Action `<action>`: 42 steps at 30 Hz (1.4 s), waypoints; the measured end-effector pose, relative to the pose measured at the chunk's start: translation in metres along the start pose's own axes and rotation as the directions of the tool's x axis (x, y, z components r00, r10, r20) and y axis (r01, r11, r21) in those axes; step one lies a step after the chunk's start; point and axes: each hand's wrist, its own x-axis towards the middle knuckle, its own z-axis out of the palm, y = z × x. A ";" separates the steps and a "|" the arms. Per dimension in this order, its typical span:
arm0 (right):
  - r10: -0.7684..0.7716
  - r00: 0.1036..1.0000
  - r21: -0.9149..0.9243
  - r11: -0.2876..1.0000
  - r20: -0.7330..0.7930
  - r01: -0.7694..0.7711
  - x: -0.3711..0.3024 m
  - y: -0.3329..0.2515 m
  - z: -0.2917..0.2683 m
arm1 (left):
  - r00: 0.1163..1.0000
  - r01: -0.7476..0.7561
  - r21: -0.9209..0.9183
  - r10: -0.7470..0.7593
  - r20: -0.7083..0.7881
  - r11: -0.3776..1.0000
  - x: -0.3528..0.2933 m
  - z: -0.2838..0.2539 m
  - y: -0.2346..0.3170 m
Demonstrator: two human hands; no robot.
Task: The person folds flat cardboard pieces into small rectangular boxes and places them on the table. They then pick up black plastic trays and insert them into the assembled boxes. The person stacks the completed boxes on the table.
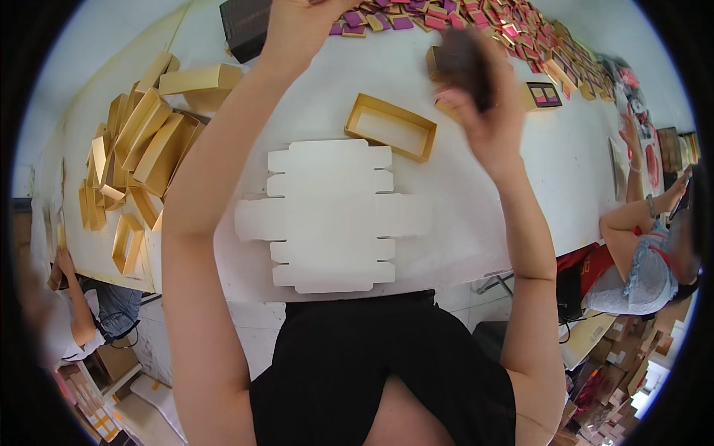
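Note:
A flat, unfolded white carton blank (pixel 331 215) with slotted flaps lies on the table in front of me. Just beyond it sits an open gold box frame (pixel 383 144), slightly turned. My right hand (pixel 494 111), smeared by motion, is raised at the upper right around a dark brown object (pixel 467 67) whose kind I cannot make out. Close to its fingers is a partly hidden gold box (pixel 433 63). My left hand (pixel 301 26) reaches to the far side, its fingers mostly cut off by the top edge. A dark box (pixel 244 28) stands to its left.
Piled at left are several gold box parts (pixel 152 141). Small purple, red and gold wrapped pieces (pixel 476 15) spread across the far side. A filled gold box (pixel 543 97) sits at right. Other people work at both sides, one person's arm (pixel 628 215) at right.

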 end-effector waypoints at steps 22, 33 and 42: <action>-0.060 0.810 -0.279 0.922 0.583 0.269 -0.028 -0.014 0.045 | 0.876 0.087 0.429 -0.274 0.397 0.899 -0.092 -0.003 0.001; -0.054 0.856 -0.318 0.915 0.514 0.249 -0.023 -0.007 0.036 | 0.907 0.043 0.399 -0.203 0.368 0.916 -0.100 0.003 -0.004; 0.034 0.846 0.087 0.992 0.532 -0.094 -0.053 0.018 -0.007 | 0.884 -0.006 0.418 -0.191 0.427 0.908 -0.100 -0.002 -0.007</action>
